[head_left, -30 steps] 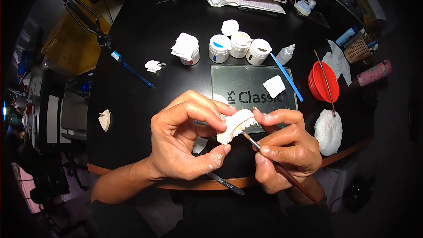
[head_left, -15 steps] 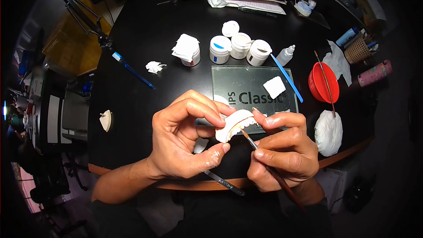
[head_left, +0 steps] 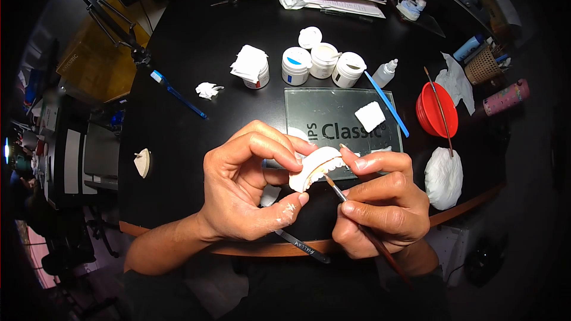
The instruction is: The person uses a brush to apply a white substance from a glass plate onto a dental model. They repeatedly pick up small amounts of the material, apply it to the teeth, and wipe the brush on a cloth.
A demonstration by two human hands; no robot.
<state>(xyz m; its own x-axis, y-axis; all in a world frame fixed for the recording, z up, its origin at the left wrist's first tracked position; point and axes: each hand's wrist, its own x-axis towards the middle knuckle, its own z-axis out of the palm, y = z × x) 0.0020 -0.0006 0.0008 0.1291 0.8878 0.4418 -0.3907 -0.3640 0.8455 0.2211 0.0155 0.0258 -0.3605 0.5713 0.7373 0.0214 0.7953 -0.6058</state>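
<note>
Between the thumb and fingers of my left hand [head_left: 253, 184] is a pale, curved dental model [head_left: 318, 163] with a row of teeth along its lower right edge. My right hand [head_left: 386, 202] grips a fine paintbrush [head_left: 372, 238] with a dark red handle and a metal collar. The brush tip meets the teeth near the middle of the row. One raised finger of my right hand rests at the model's right end. Below both hands lies a glass slab [head_left: 300, 104] lettered "IPS Classic", partly covered by them.
Several white jars [head_left: 296, 66] stand behind the slab, near a small dropper bottle [head_left: 386, 72]. A white pad [head_left: 370, 116] and a blue stick [head_left: 388, 105] lie on the slab. To the right are a red bowl [head_left: 427, 120] with another brush across it and a white bundle [head_left: 444, 179]. A black-handled tool [head_left: 303, 246] crosses the table's front edge.
Both hands and the model have shifted very slightly left. The brush tip stays at the teeth, and both grips are the same.
</note>
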